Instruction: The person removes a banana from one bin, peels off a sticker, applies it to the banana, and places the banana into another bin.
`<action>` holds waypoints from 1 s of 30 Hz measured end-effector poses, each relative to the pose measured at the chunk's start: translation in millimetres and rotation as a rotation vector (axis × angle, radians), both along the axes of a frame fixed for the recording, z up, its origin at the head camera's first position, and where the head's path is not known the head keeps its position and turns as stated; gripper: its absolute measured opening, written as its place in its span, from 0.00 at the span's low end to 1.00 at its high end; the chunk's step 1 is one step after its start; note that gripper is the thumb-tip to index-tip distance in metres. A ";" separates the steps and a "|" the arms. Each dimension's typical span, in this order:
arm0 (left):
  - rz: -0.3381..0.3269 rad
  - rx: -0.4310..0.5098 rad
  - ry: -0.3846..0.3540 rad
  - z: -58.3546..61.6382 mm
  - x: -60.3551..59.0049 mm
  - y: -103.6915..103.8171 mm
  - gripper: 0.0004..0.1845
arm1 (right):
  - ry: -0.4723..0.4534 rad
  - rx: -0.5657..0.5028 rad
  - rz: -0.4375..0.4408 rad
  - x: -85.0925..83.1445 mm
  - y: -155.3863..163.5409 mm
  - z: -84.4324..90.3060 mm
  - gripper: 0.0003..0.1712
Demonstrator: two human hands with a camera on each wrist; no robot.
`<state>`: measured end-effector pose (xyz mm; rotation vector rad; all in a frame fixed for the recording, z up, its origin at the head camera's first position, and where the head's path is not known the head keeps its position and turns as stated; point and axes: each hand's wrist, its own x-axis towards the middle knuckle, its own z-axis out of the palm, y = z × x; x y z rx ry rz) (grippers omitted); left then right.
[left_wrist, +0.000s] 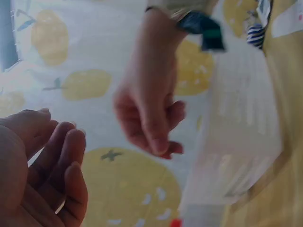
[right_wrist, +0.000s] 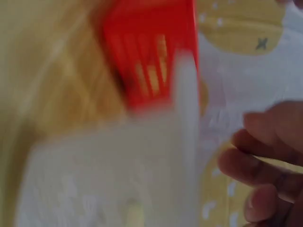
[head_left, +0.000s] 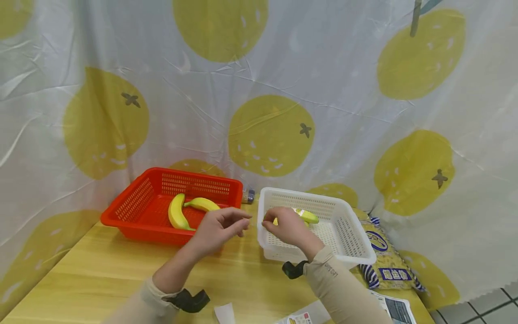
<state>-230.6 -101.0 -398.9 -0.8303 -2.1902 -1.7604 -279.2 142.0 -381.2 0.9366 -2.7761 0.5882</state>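
A red basket (head_left: 133, 202) at the table's left holds two yellow bananas (head_left: 176, 212) (head_left: 202, 204). Beside it, a white basket (head_left: 356, 234) holds a yellow-green banana (head_left: 307, 216), partly hidden behind my right hand (head_left: 283, 225). That hand hovers over the white basket's left rim with fingers loosely curled; the left wrist view shows the right hand (left_wrist: 149, 118) holding nothing. My left hand (head_left: 224, 225) floats by the red basket's front right corner, fingers relaxed and empty; its fingers (left_wrist: 42, 175) also show in the left wrist view. The right wrist view is blurred: red basket (right_wrist: 151, 61), white basket rim (right_wrist: 184, 118), right hand fingers (right_wrist: 265, 175).
The wooden table (head_left: 101, 270) backs onto a white curtain with yellow fruit prints (head_left: 271, 135). A striped snack bag (head_left: 384, 261) lies right of the white basket. Printed papers (head_left: 396, 308) sit at the front edge. A small jar (head_left: 248, 195) stands behind the baskets.
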 end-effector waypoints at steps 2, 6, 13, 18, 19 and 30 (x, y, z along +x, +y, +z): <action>0.121 -0.076 0.039 10.0 -5.3 -23.7 0.11 | 0.085 -0.048 0.006 11.1 -15.3 -9.5 0.02; 0.425 -0.324 0.060 15.6 -19.7 -75.1 0.14 | 0.251 -0.096 0.022 27.6 -39.9 -30.7 0.07; 0.610 -0.660 -0.076 -7.3 -39.8 -132.0 0.19 | 0.420 -0.093 0.074 35.6 -57.9 -53.4 0.12; 0.512 -0.750 -0.236 -24.0 -50.1 -139.8 0.24 | 0.511 -0.095 0.131 32.8 -65.3 -60.3 0.11; 0.506 -0.764 -0.258 -25.7 -51.2 -140.5 0.24 | 0.526 -0.098 0.130 32.1 -66.7 -62.0 0.11; 0.427 -0.976 -0.376 -20.4 -49.9 -142.2 0.24 | 0.541 -0.163 0.103 31.5 -74.1 -69.0 0.10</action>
